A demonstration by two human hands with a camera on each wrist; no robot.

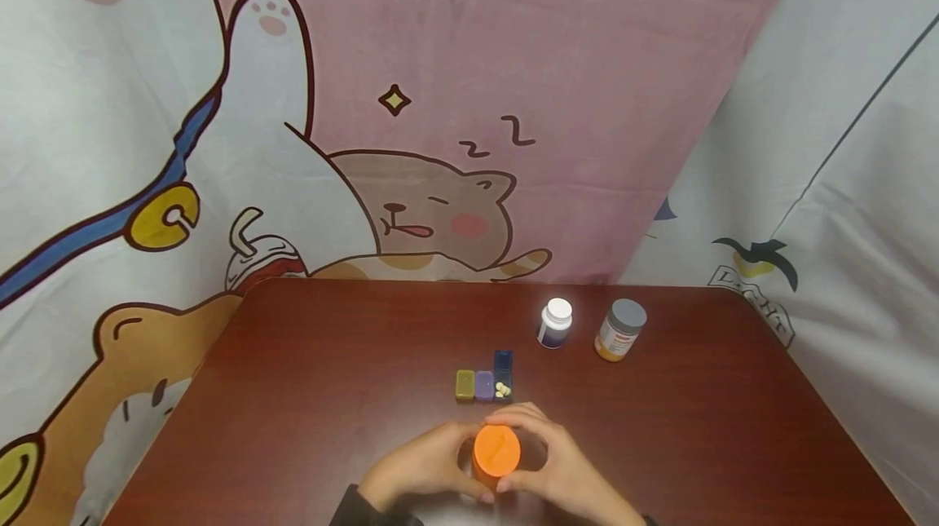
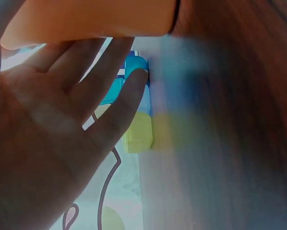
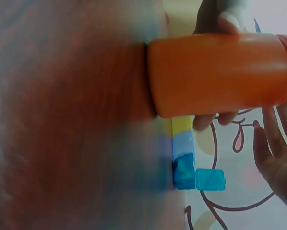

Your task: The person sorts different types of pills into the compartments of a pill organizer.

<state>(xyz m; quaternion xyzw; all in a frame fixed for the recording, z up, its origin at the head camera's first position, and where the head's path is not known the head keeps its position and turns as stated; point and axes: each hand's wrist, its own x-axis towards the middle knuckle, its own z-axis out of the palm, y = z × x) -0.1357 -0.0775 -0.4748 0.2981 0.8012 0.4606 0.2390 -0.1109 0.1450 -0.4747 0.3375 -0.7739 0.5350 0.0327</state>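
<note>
An orange bottle [image 1: 487,473] with an orange cap [image 1: 497,450] stands upright on the table near its front edge, between both hands. My left hand [image 1: 433,461] holds the bottle's body, thumb on the near side and fingers around the far side. From the right, my right hand [image 1: 561,465] grips it higher up at the cap, thumb in front and fingers behind. Just beyond them lies a small pill box [image 1: 484,385] with yellow, purple and blue compartments. Its blue lid [image 1: 503,360] is flipped back, and several pale tablets [image 1: 502,389] lie in that compartment.
A white bottle [image 1: 555,323] with a dark label and a jar with a grey lid [image 1: 620,330] stand toward the back right of the brown table [image 1: 352,346]. A cartoon-printed cloth [image 1: 587,102] hangs behind the table's far edge.
</note>
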